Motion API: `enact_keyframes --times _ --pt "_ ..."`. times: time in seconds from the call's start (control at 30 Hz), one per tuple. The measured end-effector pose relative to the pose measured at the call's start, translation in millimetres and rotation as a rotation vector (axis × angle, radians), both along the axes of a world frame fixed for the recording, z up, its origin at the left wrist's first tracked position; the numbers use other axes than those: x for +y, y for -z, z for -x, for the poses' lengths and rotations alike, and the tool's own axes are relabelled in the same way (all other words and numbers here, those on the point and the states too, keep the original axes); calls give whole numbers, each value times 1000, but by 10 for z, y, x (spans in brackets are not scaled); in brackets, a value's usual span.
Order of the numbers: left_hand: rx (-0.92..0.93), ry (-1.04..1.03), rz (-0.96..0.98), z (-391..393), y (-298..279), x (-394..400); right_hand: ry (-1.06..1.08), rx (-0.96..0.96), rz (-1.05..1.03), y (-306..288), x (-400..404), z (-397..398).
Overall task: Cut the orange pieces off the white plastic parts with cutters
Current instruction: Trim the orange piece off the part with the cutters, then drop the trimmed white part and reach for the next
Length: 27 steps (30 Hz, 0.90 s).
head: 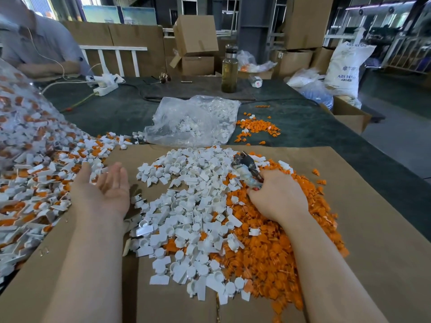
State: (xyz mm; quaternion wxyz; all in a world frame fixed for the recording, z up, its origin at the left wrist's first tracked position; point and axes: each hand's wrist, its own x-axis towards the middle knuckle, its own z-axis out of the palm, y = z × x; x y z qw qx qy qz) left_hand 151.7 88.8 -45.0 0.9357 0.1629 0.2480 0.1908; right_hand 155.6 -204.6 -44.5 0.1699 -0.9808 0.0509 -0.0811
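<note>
Between cuts. Our left hand (102, 190) lies palm up, fingers straight, nothing in it, at the edge of the uncut pile (46, 173), the heap of white parts with orange pieces attached that spills from the big bag (16, 117) on the left. Our right hand (277, 197) rests on the orange heap (268, 248) with its grip clenched round the cutters (245, 166); the tool's head sticks up and away from us, and we cannot tell whether the blades are apart or together.

Where the task's things sit: trimmed white parts (191, 217) are strewn mid-cardboard (373, 241), cut-off orange pieces are heaped just right of them under the right hand, with some whites mixed in at the border. More orange scraps (256, 128) lie further back on the table (303, 127), beside a clear bag (193, 120) of white parts. Uncut stock is well to the left, so plenty of work looks left.

Step in hand, we judge: fetching the next part. No piece is in either hand, so nothing is ready to cut.

Next move calls for: left hand turns over and pinches one uncut part from the pile, choosing one that lies free and not tangled. Bring it toward centre, orange end exposed. Right hand lifts the cutters off the orange heap and sets the blades at the joint between orange and white. Keep the left fingertips clear of the blades.
</note>
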Motion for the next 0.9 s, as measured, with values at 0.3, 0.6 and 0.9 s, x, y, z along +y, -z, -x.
enact_keyframes --times 0.3,0.6,0.9 --pt "161 474 -1464 157 -172 -723 -42 56 47 42 57 -24" --pt "242 712 -2088 100 -42 -935 -37 25 48 65 105 -29" --pt "170 571 -2088 91 25 -1005 -56 4 54 72 142 -27"
